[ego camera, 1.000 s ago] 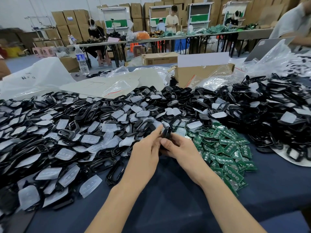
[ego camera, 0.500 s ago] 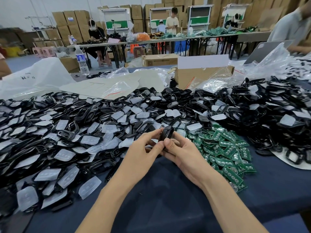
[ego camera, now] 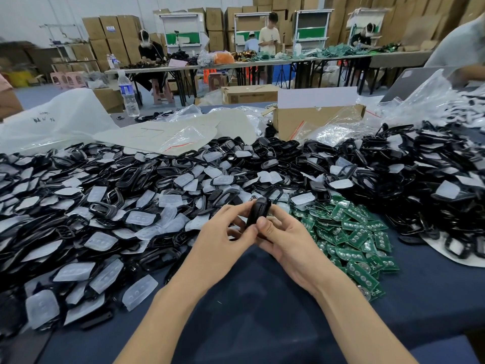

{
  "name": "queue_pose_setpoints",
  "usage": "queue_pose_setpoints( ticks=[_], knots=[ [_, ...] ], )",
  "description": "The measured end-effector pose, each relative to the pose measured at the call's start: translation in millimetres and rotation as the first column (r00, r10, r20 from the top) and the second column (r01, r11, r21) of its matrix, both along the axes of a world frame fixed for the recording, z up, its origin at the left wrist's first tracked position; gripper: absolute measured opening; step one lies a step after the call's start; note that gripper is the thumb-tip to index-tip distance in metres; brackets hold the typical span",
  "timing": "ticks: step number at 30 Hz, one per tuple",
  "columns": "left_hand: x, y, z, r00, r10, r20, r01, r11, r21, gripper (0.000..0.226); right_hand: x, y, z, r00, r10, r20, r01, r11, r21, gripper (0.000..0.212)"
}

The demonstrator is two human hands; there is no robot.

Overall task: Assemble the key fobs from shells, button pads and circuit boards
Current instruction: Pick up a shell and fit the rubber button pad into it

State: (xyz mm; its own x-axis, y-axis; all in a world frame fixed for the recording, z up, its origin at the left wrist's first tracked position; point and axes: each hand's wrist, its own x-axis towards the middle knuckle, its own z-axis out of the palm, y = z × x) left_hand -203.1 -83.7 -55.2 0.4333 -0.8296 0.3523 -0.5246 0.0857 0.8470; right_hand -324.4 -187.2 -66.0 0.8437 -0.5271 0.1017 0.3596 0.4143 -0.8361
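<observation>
A water bottle (ego camera: pixel 128 91) stands in the upper left of the frame, near a white plastic bag (ego camera: pixel 52 122). An open cardboard box (ego camera: pixel 301 122) sits at upper centre. Stacked cartons (ego camera: pixel 110 30) line the far wall.

No text legible: dark handwritten marks on the white plastic bag (ego camera: pixel 43 116) at far left cannot be made out; water bottle (ego camera: pixel 128 93) label and blue sticker on a stacked carton (ego camera: pixel 111 28) too small to read.
</observation>
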Motion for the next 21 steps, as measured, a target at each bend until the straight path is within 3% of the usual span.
queue_pose_setpoints(
  ticks=[21],
  knots=[
    [5.9,7.3,2.5,0.992,-0.042,0.121,0.042,0.999,0.004,0.043,-3.9,1.8,2.8,1.000,0.025,-0.015,-0.025,1.000,-0.006,0.044]
  ],
)
